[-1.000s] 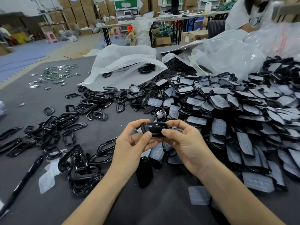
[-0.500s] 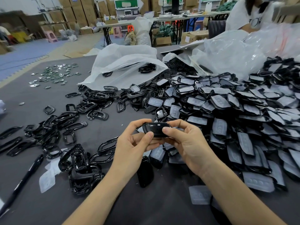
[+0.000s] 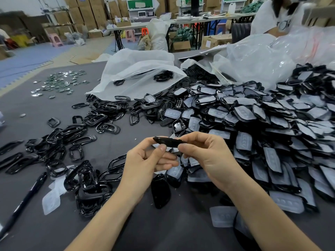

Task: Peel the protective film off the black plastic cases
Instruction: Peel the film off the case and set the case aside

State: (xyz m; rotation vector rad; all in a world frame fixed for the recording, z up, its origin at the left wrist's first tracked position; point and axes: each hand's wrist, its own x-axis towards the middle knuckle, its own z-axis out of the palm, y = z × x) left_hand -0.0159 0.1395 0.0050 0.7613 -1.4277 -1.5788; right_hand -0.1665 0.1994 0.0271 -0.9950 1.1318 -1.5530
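Observation:
I hold one black plastic case (image 3: 167,141) edge-on above the table, between both hands. My left hand (image 3: 145,160) pinches its left end with thumb and forefinger. My right hand (image 3: 204,156) pinches its right end the same way. No film shows on the edge facing me. A big heap of black cases with pale film (image 3: 262,127) on them fills the right side. A bare glossy case (image 3: 160,191) lies on the table under my hands.
Black frame rings (image 3: 76,142) are strewn over the left of the grey table (image 3: 163,229). Peeled film pieces (image 3: 223,216) lie near my right forearm and more film (image 3: 51,198) at left. A black pen (image 3: 23,201) lies at far left. White plastic bags (image 3: 137,75) sit behind. A person works at the back right.
The case has been turned from face-on to edge-on between my fingers. Both hands stay at the same spot.

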